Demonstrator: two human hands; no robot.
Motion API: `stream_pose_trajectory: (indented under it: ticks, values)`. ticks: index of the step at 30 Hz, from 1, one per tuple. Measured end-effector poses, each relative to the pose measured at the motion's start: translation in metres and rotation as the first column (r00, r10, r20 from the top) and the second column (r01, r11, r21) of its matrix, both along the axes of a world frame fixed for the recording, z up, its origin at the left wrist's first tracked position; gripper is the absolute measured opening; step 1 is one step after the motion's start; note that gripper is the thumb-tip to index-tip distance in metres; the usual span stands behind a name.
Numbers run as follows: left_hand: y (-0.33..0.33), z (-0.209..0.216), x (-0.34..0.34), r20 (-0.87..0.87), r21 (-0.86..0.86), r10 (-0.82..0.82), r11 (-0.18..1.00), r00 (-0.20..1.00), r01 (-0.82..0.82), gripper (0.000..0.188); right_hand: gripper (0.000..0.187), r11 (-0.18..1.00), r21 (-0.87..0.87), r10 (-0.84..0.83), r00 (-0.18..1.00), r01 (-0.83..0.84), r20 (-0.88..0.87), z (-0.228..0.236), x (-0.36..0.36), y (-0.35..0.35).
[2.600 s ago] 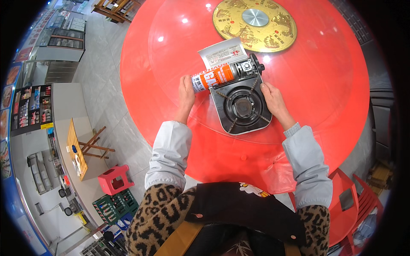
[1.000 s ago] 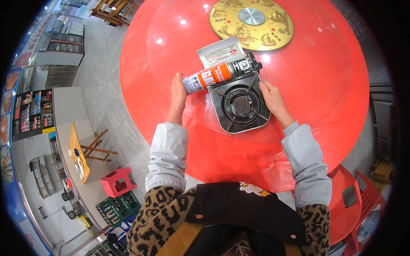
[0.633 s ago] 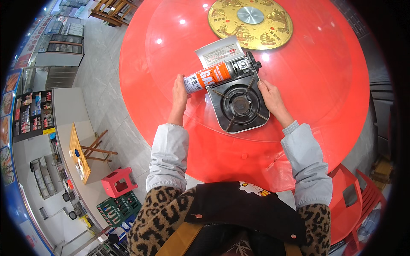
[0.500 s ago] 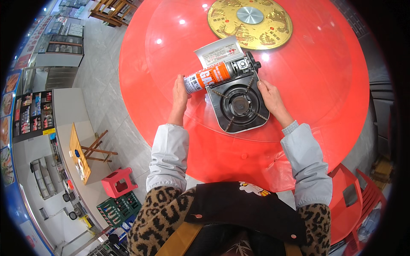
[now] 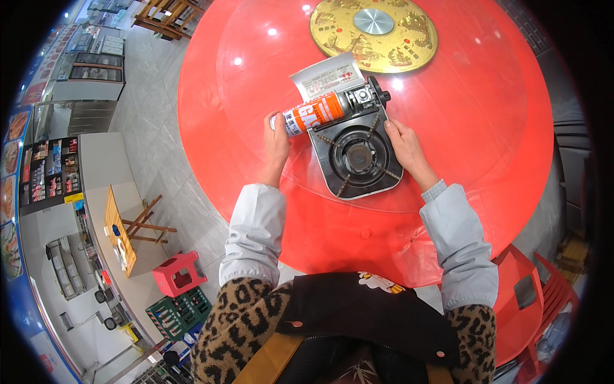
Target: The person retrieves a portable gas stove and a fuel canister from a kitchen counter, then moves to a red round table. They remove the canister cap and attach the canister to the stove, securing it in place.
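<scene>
One gas canister (image 5: 316, 114), orange and white, lies along the far side of a black stove (image 5: 359, 155) on a red table (image 5: 473, 147); cover (image 5: 329, 77) raised. Left hand (image 5: 276, 146) grips the canister's outer end; right hand (image 5: 408, 150) holds the stove's right edge, fingertips partly hidden.

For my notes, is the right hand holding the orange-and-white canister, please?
No, the right hand grips the edge of the black stove, while the left hand holds the canister.
</scene>
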State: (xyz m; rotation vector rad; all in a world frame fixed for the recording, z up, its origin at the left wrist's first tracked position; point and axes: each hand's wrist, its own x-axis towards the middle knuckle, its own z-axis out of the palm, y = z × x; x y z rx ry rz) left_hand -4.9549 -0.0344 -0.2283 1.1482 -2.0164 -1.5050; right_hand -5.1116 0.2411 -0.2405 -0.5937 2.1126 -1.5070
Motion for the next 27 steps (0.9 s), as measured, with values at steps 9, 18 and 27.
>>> stream_pose_trajectory:
  ticks: [9, 18, 27]
  values:
    - [-0.026, -0.024, -0.01, 0.067, -0.136, 0.001, 0.991, 0.998, 0.008, 0.055, 0.042, 0.997, -0.024, 0.081, 0.996, -0.08, 0.031, 0.015, 0.001, 0.001]
    - [-0.023, -0.025, -0.011, 0.064, -0.076, 0.031, 0.997, 0.997, -0.026, 0.053, 0.043, 0.997, 0.012, 0.081, 0.996, -0.081, 0.045, 0.01, 0.0, 0.001]
    - [-0.023, -0.028, -0.015, 0.021, -0.031, 0.053, 0.998, 0.998, -0.052, 0.053, 0.046, 0.999, 0.031, 0.03, 1.0, -0.03, 0.001, -0.002, -0.004, 0.002]
